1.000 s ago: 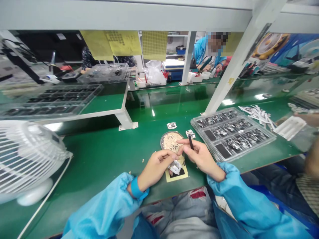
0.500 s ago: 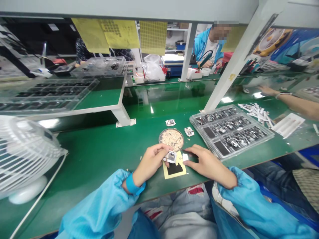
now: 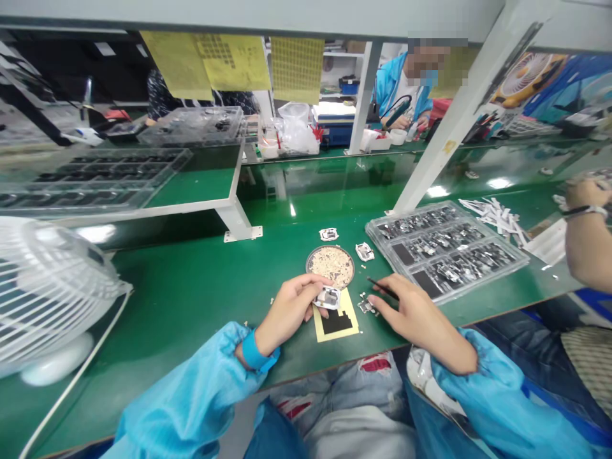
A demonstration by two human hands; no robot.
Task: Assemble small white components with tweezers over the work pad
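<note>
My left hand (image 3: pixel 291 307) pinches a small white and metal part (image 3: pixel 329 297) just above a yellow card with a black patch (image 3: pixel 336 322) near the table's front edge. My right hand (image 3: pixel 412 315) holds thin black tweezers (image 3: pixel 381 288) whose tip points left, and its fingers rest beside another small part (image 3: pixel 367 306) lying on the green table. A round dish of tan scraps (image 3: pixel 330 264) sits just beyond both hands.
A clear tray of dark parts (image 3: pixel 447 249) lies to the right, two loose parts (image 3: pixel 329 234) behind the dish. A white fan (image 3: pixel 50 290) stands at left, a raised shelf with trays (image 3: pixel 95 178) behind it. Another person's arm (image 3: pixel 586 242) reaches in at far right.
My right hand moved down and to the right, from the part over the card to the table beside it. My left hand stayed over the card with its part. The neighbour's arm drew back.
</note>
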